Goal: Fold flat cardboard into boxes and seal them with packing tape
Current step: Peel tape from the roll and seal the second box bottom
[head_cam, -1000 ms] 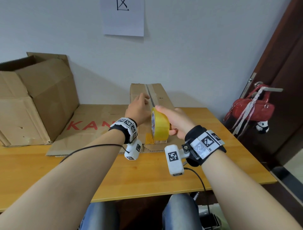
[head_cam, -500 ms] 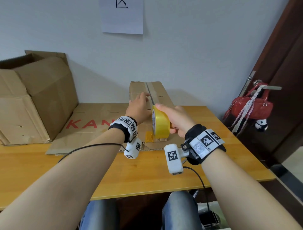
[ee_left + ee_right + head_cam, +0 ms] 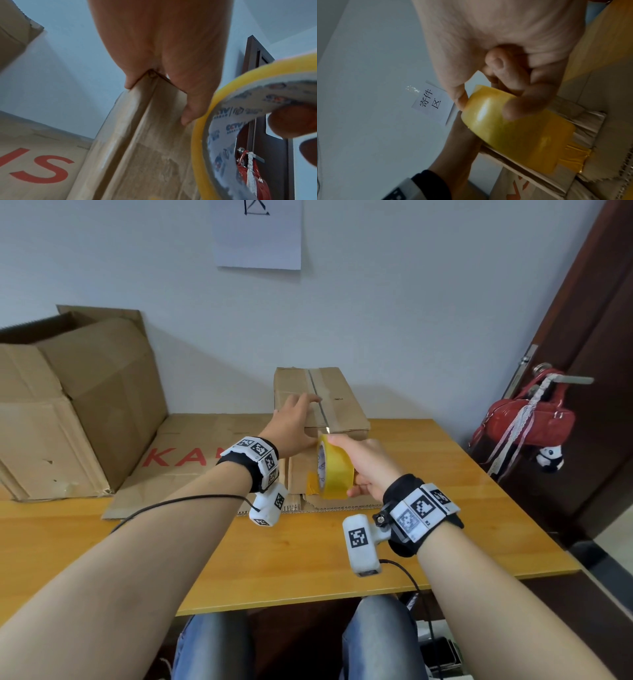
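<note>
A small brown cardboard box [image 3: 346, 405] stands on a flat sheet at the middle of the table, its top seam taped. My left hand [image 3: 298, 422] lies flat on the box top, thumb over the near edge [image 3: 190, 108]. At the box's near end my right hand [image 3: 363, 465] grips an upright yellow tape roll [image 3: 335, 470], thumb on top, fingers round its rim [image 3: 518, 108]. A yellow tape end [image 3: 311, 487] sticks to the box's front face below the roll [image 3: 513, 132]. The box wall [image 3: 137, 142] fills the left wrist view, with the roll [image 3: 202, 128] to its right.
A large open cardboard box [image 3: 68, 412] stands at the table's left rear. A flat cardboard sheet with red letters [image 3: 185, 453] lies under the small box. The wooden table [image 3: 308, 559] is bare in front. A red handbag [image 3: 527, 419] hangs on the door handle at right.
My right hand and the tape roll have come slightly down and toward me at the box's near end. The left hand has stayed on the box top.
</note>
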`<state>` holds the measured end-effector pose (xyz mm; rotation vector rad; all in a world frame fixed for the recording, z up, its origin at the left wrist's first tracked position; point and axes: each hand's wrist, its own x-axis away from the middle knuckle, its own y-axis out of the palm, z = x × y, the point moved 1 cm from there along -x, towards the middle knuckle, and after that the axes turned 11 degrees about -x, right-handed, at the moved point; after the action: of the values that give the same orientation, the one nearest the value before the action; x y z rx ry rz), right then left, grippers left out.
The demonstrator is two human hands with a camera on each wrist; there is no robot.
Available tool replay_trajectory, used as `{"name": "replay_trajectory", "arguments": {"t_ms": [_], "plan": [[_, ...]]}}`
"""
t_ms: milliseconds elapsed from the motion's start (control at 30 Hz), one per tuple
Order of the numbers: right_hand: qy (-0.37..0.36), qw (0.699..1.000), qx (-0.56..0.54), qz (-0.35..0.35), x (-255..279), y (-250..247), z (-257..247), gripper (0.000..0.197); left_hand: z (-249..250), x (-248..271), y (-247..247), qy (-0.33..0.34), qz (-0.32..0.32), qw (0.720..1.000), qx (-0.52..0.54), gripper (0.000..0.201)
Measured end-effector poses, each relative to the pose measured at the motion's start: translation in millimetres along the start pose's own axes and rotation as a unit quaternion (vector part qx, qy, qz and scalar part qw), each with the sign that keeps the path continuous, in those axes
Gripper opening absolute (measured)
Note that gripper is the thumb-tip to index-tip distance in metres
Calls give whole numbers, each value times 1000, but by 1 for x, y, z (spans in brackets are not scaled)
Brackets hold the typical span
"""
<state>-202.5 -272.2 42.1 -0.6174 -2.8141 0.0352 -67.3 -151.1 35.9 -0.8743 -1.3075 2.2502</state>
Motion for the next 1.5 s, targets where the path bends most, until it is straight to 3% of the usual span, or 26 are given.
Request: {"name": "replay_trajectory", "arguments": {"t_ms": [167, 400, 533, 700, 767, 867, 1000, 1167, 1267, 1367, 1500], "plan": [[34, 999, -4, -8, 7, 5, 0, 34, 0, 3, -8, 35, -31, 999, -14, 68], [24, 997, 67, -6, 14, 3, -6, 28, 4, 6, -12, 52, -6, 999, -11, 37], [-55, 989, 134, 31, 6, -6, -18, 54, 5, 3, -10, 39, 13, 999, -25, 30], [-198, 957, 207, 47, -14, -12, -39, 32, 7, 1, -12, 23, 17, 999, -29, 32], [-222, 940, 259, 9, -21, -7, -43, 33, 10, 3, -13, 19, 13, 999, -47, 35], [-185, 913, 360, -54, -34, 6, -43, 42, 11, 6, -16, 32, 19, 997, -66, 32], [-125, 865, 481, -71, -52, 15, -45, 55, 3, 3, -15, 17, -2, 997, -73, 32], [-76, 847, 515, -105, -70, 17, -59, 68, -3, -15, -17, 15, -48, 998, -49, 34], [-59, 853, 508, -106, -80, 22, -70, 69, -4, -31, -22, -1, -95, 990, -103, 39], [-51, 881, 454, -127, -82, 24, -84, 58, -3, -50, -31, -60, -156, 976, -141, 44], [-35, 902, 404, -150, -93, 22, -99, 44, 1, -74, -43, -83, -220, 968, -82, 43]]}}
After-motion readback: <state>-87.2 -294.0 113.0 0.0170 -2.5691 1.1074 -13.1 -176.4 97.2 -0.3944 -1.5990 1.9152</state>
